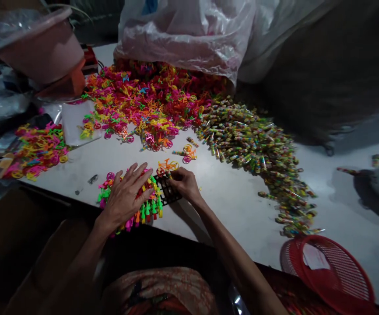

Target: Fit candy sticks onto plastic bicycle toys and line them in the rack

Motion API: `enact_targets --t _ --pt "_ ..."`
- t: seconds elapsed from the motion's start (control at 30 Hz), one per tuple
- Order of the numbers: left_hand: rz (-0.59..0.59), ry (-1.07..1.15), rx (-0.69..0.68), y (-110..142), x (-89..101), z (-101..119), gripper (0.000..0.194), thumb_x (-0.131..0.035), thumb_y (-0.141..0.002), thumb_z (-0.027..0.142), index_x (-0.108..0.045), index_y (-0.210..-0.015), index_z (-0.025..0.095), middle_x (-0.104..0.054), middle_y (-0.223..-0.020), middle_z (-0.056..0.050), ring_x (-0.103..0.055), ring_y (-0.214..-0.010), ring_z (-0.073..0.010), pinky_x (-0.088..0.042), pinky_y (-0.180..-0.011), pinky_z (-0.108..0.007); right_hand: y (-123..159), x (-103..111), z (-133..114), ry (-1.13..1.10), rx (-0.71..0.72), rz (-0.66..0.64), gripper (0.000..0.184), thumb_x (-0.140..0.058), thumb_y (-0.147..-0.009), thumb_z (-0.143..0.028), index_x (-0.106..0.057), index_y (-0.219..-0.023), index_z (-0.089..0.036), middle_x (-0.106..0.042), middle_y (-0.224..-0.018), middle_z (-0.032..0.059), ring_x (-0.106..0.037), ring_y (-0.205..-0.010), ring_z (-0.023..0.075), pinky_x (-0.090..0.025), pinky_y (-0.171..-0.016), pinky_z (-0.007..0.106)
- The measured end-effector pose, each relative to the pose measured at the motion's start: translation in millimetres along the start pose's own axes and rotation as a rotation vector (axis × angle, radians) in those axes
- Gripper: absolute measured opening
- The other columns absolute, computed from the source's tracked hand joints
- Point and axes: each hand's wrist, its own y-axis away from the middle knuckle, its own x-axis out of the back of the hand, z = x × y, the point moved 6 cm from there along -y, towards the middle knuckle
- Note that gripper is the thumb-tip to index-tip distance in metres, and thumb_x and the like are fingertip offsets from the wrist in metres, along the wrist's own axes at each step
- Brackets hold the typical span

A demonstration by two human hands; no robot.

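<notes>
Pressing our left hand (pixel 125 194) flat, fingers spread, over the filled part of the black grid tray (pixel 168 189), we hold it steady against the white table (pixel 229 197); nothing is gripped in that hand, it only bears down on the row of small neon toys (pixel 145 211) already seated in the tray. Our right hand (pixel 184 183) sits at the tray's far corner, fingertips pinched together over the open cells, and we cannot tell whether a piece is caught between them (the fingers hide it). An orange toy bicycle (pixel 167 165) lies just beyond the tray, touching or nearly touching the right fingertips. Farther beyond the tray spreads the big heap of bright plastic bicycles (pixel 143 98) spilling from a clear plastic bag (pixel 189 35), and to the tray's right runs a long drift of wrapped candy sticks (pixel 258 153). A red basket (pixel 337 271) lies well off to the tray's right, at the table's near edge. We judge the step in hand to be filling the tray's empty cells; the next move seems to call for a fine pinch and a straight push into a cell while the left palm keeps the tray from sliding.
</notes>
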Motion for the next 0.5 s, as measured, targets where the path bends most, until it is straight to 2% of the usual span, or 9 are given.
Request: enact_targets --t 0.1,0.2,0.4,0.5 --pt "0.007 0.021 -0.005 -0.4 0.6 0.1 0.048 -0.037 -0.095 0.043 -0.044 -0.14 0.028 -0.042 -0.149 -0.006 -0.034 -0.14 -0.0286 -0.029 -0.109 -0.055 -5.0 -3.6 0.9 -0.079 -0.039 -0.033 0.016 -0.066 -0.06 -0.027 -0.053 -0.065 -0.019 -0.051 -0.062 -0.0049 -0.047 -0.06 0.0122 -0.038 -0.056 0.024" --pt "0.013 0.036 -0.013 -0.6 1.8 0.2 0.048 -0.038 -0.094 0.044 -0.044 -0.14 0.029 -0.042 -0.149 -0.007 -0.035 -0.139 -0.0298 -0.03 -0.108 -0.056 -9.3 -8.3 -8.1 0.014 0.03 -0.04 0.016 -0.066 -0.063 -0.026 -0.051 -0.066 -0.02 -0.054 -0.069 -0.0032 -0.048 -0.064 0.013 -0.039 -0.058 0.024" --pt "0.029 0.057 -0.018 0.9 1.9 0.2 0.05 -0.038 -0.094 0.044 -0.042 -0.141 0.031 -0.041 -0.15 -0.006 -0.035 -0.139 -0.0313 -0.029 -0.108 -0.057 -18.8 -33.0 -16.4 0.125 0.102 -0.212 0.01 -0.063 -0.072 -0.019 -0.054 -0.075 -0.019 -0.058 -0.072 -0.0022 -0.054 -0.068 0.0132 -0.042 -0.063 0.023" --pt "0.035 0.053 -0.028 1.8 1.7 1.5 0.051 -0.038 -0.094 0.042 -0.036 -0.144 0.032 -0.039 -0.151 -0.006 -0.033 -0.14 -0.031 -0.026 -0.109 -0.058 -19.0 -36.2 -19.8 0.314 0.119 -0.255 0.01 -0.063 -0.073 -0.018 -0.056 -0.079 -0.017 -0.061 -0.078 0.0004 -0.056 -0.07 0.0143 -0.042 -0.064 0.024"
